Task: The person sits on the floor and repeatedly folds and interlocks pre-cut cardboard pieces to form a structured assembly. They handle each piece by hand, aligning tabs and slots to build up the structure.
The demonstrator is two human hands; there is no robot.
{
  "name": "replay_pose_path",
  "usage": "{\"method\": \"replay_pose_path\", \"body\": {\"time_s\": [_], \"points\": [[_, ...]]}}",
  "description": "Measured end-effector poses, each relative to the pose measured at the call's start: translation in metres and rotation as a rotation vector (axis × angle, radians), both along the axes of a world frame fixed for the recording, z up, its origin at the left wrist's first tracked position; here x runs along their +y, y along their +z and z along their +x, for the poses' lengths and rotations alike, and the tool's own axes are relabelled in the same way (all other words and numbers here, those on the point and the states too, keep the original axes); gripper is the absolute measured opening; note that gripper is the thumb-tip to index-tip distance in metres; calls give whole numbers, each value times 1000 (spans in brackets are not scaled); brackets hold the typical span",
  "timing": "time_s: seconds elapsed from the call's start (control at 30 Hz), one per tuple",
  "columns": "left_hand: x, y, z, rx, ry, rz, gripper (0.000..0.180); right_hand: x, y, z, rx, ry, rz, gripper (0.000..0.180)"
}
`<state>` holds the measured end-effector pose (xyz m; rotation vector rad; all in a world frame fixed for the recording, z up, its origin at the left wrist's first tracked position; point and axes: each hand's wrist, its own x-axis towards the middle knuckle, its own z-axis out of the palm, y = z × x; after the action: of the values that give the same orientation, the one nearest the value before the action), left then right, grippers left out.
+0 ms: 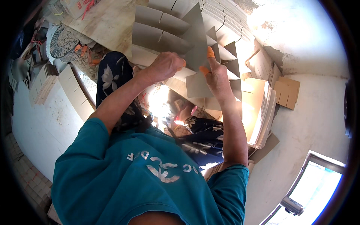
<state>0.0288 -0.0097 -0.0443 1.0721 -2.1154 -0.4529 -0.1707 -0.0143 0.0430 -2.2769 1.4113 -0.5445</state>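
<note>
A grey cardboard divider (165, 35) with slotted strips crossing a long upright panel (195, 41) stands before me on the work surface. My left hand (165, 66) is closed at its near left side, with its fingers pinched on the edge of a cardboard strip; the fingertips are partly hidden. On the right, my right hand (217, 77) grips the long panel between thumb and fingers. Orange covers sit on fingertips of both hands. Several short cross strips (225, 56) stick out on the panel's right side.
Stacks of slotted cardboard strips (228, 18) lie behind the divider. More flat cardboard sheets (257, 112) lean at the right, near a white wall (315, 101). A wooden board (108, 24) extends to the far left. Scraps (84, 52) litter the area beside my knee.
</note>
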Motion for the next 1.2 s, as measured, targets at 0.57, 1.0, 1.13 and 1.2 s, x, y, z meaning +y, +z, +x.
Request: {"method": "replay_pose_path", "body": {"time_s": [0.57, 1.0, 1.13, 1.2], "points": [[3, 7, -1, -16, -36, -32, 23, 15, -10, -69, 84, -263, -326, 24], [14, 22, 9, -35, 42, -17, 32, 149, -81, -331, 917, -619, -710, 36], [12, 23, 10, -56, 46, -3, 31, 143, -63, -328, 660, -820, -388, 36], [13, 24, 10, -47, 55, 5, 31, 139, -46, -322, 559, -914, -262, 36]]}}
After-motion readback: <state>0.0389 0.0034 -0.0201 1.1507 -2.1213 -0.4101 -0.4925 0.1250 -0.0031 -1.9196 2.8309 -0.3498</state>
